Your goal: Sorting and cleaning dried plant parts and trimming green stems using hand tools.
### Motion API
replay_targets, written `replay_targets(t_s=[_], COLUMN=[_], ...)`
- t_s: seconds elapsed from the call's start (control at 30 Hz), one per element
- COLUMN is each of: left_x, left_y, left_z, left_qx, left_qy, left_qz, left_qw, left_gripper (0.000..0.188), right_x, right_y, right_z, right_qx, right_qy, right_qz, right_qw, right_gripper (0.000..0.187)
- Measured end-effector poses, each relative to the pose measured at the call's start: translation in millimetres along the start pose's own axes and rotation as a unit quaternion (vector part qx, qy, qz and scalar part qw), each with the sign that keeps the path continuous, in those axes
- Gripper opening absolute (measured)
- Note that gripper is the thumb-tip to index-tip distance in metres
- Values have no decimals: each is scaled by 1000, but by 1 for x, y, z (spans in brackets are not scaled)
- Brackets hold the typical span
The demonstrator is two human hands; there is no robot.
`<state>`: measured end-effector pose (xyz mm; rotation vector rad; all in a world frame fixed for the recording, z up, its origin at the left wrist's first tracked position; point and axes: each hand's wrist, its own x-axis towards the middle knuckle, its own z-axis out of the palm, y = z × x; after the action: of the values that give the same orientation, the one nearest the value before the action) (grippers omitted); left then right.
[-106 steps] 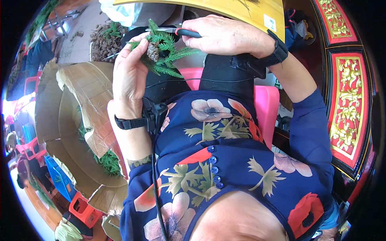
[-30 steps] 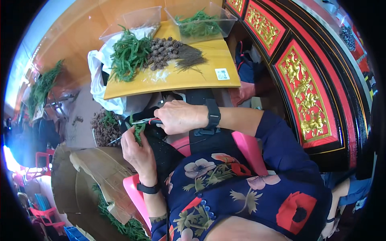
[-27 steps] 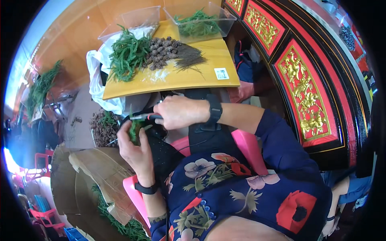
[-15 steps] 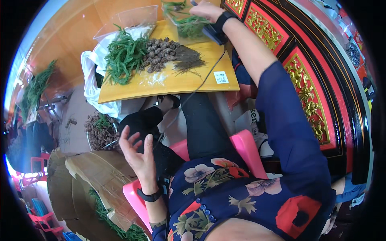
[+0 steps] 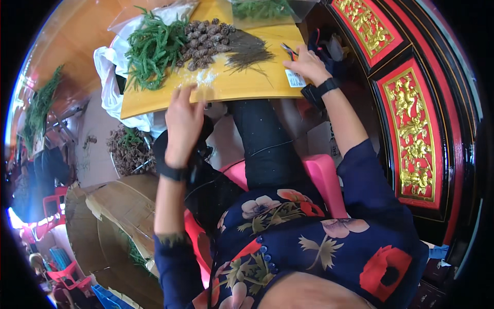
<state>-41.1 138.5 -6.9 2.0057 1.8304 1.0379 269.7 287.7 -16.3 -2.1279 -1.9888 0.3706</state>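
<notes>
My right hand (image 5: 307, 66) is closed around a pair of pliers (image 5: 288, 49) with metal jaws and orange-and-black handles, above the right side of the yellow table. My left hand (image 5: 184, 121) is raised at the table's front edge with fingers apart, slightly blurred, and I see nothing held in it. Ahead of it lie a heap of brown pine cones (image 5: 205, 41), a pile of green artificial pine sprigs (image 5: 154, 49) and a bundle of thin dark wires (image 5: 250, 53). White powder (image 5: 206, 77) is scattered in front of the cones.
A clear plastic box of greenery (image 5: 262, 10) stands at the table's (image 5: 236, 87) far side. On the left are a white plastic bag (image 5: 105, 77), a basket of brown cones (image 5: 128, 152) and a torn cardboard box (image 5: 123, 201). A carved red-and-gold panel (image 5: 411, 134) rises at the right.
My right hand has come back from the plastic box to the table's near right side, holding pliers. My left hand has moved forward and up to the table edge. The view has shifted slightly.
</notes>
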Motion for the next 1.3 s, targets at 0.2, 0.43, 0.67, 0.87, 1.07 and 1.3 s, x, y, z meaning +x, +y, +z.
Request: replay_targets(t_s=[0.2,0.43,0.67,0.87,1.07,1.3], left_x=[91,111,90,42,-5,-37], left_y=[-34,-43,-40,-15,-15,-5], left_z=[36,46,39,28,27,5], left_qx=[206,234,190,-24,-521,-719], left_qy=[18,-35,18,73,9,-15], left_qz=[56,4,-16,-64,-262,-288], left_qw=[977,972,981,995,812,633], left_gripper=[28,30,28,33,31,30], right_x=[-16,-22,-68,-66,-57,-51], right_y=[-1,-12,-38,-29,-38,-22], right_z=[15,16,24,32,24,25], right_qx=[-39,-113,62,87,-26,50], right_qy=[33,127,112,75,25,83], right_qz=[36,-53,-179,-115,-182,-168], right_qw=[998,984,976,987,983,981], right_gripper=[75,55,30,27,23,16])
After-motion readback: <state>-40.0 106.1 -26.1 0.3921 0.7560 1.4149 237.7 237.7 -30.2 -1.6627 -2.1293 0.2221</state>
